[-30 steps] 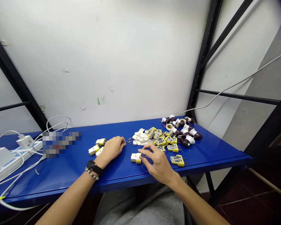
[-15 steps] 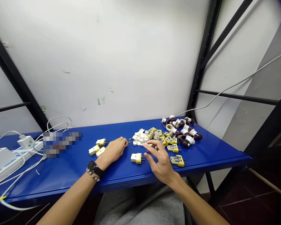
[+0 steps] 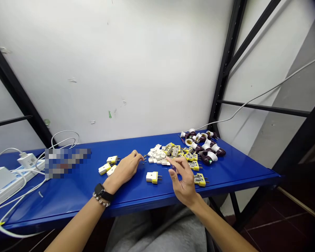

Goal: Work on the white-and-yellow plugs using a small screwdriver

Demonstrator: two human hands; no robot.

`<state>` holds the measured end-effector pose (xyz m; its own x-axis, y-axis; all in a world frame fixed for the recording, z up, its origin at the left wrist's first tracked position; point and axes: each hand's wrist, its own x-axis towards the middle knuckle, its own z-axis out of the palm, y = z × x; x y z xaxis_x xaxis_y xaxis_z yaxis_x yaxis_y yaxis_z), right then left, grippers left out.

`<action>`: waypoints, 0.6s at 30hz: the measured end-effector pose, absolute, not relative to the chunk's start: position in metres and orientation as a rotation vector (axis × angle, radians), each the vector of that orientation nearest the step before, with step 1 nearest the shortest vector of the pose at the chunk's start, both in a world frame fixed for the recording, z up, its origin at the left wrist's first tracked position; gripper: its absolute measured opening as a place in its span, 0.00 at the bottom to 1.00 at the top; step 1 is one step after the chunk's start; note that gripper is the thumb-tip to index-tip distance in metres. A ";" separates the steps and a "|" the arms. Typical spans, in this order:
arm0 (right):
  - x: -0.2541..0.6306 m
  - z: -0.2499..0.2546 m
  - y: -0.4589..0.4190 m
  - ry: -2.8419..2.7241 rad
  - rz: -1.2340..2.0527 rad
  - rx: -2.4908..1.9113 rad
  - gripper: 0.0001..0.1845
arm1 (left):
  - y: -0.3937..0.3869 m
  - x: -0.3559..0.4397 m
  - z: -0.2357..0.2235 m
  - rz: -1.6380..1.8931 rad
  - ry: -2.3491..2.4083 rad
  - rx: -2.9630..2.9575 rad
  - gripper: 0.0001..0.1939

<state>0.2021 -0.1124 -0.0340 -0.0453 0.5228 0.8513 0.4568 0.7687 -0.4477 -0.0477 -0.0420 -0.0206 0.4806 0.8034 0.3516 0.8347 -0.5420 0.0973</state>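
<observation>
My left hand [image 3: 127, 166] rests on the blue table with its fingers bent together. Its fingertips are at a few small metal pieces, perhaps screws [image 3: 145, 157]; whether it pinches one is hidden. My right hand [image 3: 184, 180] is open, thumb and index finger apart, the index pointing at the pile of white plug covers [image 3: 157, 154]. Between the hands lies a white and yellow plug [image 3: 152, 177], prongs to the right. Right of my right hand is an uncovered yellow plug half [image 3: 200, 180], partly hidden. Several more such halves [image 3: 174, 150] lie behind it.
Several dark purple lamp holders [image 3: 208, 150] with white collars are heaped at the back right. Left of my left hand lie white and yellow plugs [image 3: 104, 169]. A power strip [image 3: 14, 185] with white cables is at the far left. Black posts [image 3: 220, 91] frame the blue table [image 3: 76, 189].
My right hand has moved a little to the right, and its thumb and index finger have spread apart. My left hand's fingers have shifted slightly at the small metal pieces.
</observation>
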 end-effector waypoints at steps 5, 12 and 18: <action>0.203 -0.036 -0.111 -1.518 0.093 -0.694 0.15 | -0.046 -0.042 -0.017 -1.087 -1.449 -2.749 0.14; 0.193 -0.024 -0.118 -1.225 0.508 -0.591 0.08 | -0.060 -0.014 -0.009 -1.934 -1.777 -2.907 0.21; 0.189 -0.018 -0.126 -1.223 0.638 -0.597 0.09 | -0.066 -0.001 -0.006 -2.316 -1.885 -2.925 0.25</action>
